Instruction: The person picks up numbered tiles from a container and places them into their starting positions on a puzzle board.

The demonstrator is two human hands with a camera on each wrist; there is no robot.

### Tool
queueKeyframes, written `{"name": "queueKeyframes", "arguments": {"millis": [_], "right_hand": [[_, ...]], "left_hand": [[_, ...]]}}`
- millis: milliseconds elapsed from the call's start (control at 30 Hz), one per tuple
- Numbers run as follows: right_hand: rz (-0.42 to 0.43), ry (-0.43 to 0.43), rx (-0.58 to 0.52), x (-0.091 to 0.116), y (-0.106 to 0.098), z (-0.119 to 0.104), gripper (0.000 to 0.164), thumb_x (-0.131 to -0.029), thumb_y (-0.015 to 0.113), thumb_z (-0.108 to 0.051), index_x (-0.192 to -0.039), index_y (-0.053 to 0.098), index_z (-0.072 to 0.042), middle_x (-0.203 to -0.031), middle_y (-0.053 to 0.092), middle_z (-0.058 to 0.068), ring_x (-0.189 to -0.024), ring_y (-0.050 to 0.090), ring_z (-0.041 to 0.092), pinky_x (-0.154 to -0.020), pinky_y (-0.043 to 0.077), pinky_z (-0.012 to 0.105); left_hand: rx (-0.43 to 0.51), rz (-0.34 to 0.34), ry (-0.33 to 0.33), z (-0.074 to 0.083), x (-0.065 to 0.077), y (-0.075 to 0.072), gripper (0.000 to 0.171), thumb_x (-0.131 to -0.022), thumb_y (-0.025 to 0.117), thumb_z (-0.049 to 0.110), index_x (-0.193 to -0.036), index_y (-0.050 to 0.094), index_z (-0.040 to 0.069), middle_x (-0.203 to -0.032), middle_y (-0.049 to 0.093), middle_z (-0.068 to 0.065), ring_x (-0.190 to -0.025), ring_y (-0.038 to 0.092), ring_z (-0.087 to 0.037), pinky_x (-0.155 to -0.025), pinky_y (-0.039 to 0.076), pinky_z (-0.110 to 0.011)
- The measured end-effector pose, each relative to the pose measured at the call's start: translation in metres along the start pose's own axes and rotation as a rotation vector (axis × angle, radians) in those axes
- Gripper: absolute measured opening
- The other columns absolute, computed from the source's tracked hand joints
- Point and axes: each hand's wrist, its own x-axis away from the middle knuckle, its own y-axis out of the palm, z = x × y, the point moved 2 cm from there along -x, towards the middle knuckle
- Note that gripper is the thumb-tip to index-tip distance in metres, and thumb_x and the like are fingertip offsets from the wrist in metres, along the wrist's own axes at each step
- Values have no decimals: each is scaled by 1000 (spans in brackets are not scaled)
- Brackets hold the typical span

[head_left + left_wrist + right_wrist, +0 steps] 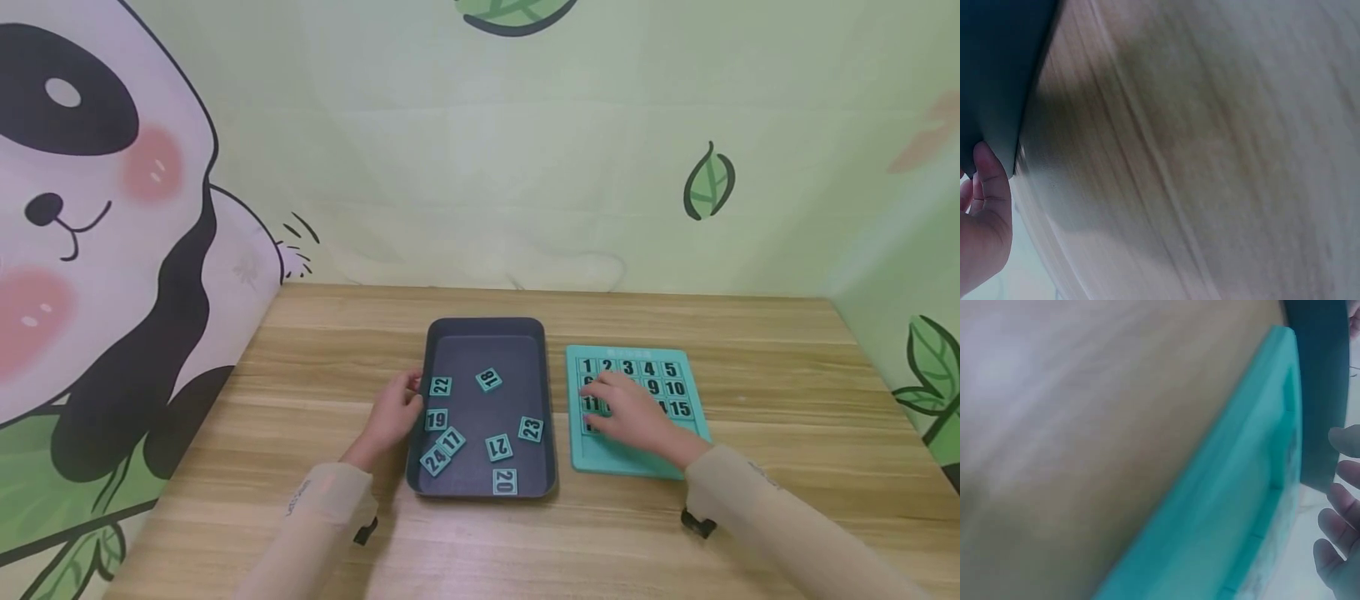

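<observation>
Carrying everything, the wood-grain counter (765,375) runs back to the wall (405,208) at twelve o'clock. On it sits the dark tray (487,350), its long sides running from twelve to six, and just beside it at three o'clock, not touching, lies the teal number board (600,463). The board looks light, so any push on it is best made straight down rather than sideways.

The left hand (392,414) is at the tray's nine o'clock side. In the left wrist view its thumb touches the tray's outer wall; whether the fingers grip the rim I cannot tell. Light contact seems enough, since a tug could send the loose pieces sliding.

The right hand (633,414) reaches over the board, fingertips at its nine o'clock side. Those fingers are bent and spread fairly wide, with nothing visible between them. Beneath them a partly hidden tile (587,425) shows at the start of the fourth row; pressing it level with its neighbours would seat it best.

Smallest are the loose tiles in the tray: 18 (489,379) at twelve o'clock, 22 (441,386) at ten, 19 (437,419) at nine, 17 (452,441) and 24 (435,459) between seven and eight, 21 (498,447) and 20 (506,482) between five and six, 23 (532,429) at four. The 21 looks upside down, so turning it before it meets the board would be wise.
</observation>
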Motion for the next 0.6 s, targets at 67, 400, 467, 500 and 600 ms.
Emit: {"name": "queueKeyframes", "arguments": {"millis": [67, 400, 467, 500, 600], "right_hand": [[8, -11, -7, -4, -3, -3, 32, -74, 68, -24, -103, 64, -10, -91, 57, 1, -83, 50, 14, -70, 45, 31], [-21, -30, -39, -27, -6, -31, 34, -74, 67, -24, -105, 63, -10, -94, 57, 4, -86, 50, 17, -71, 46, 32], [-21, -54, -46, -30, -3, -39, 34, -73, 68, -24, -104, 63, -10, -95, 57, 4, -87, 51, 18, -72, 46, 33], [-21, -70, -52, -32, -2, -43, 34, -73, 68, -23, -104, 63, -10, -95, 57, 5, -88, 52, 18, -72, 47, 33], [-21, -116, -65, -37, 4, -55, 34, -73, 68, -22, -104, 63, -10, -96, 57, 4, -88, 52, 17, -74, 47, 32]], "left_hand": [[1, 1, -7, 0, 0, 0, 42, -87, 43, 6, -129, 40, 4, -110, 50, -13, -97, 54, -24, -80, 48, -35], [12, -1, -5, -1, 0, 0, 42, -87, 43, 7, -129, 40, 6, -112, 50, -12, -98, 54, -24, -82, 48, -35], [14, -3, -12, -2, 0, 0, 42, -87, 43, 7, -129, 39, 7, -112, 50, -11, -98, 53, -24, -82, 48, -35], [16, -5, -11, -2, 0, 0, 42, -87, 42, 7, -129, 39, 7, -112, 49, -11, -98, 53, -24, -82, 48, -35], [24, -8, -13, -2, -1, 0, 42, -88, 42, 8, -129, 39, 7, -112, 49, -11, -98, 54, -24, -81, 48, -35]]}}
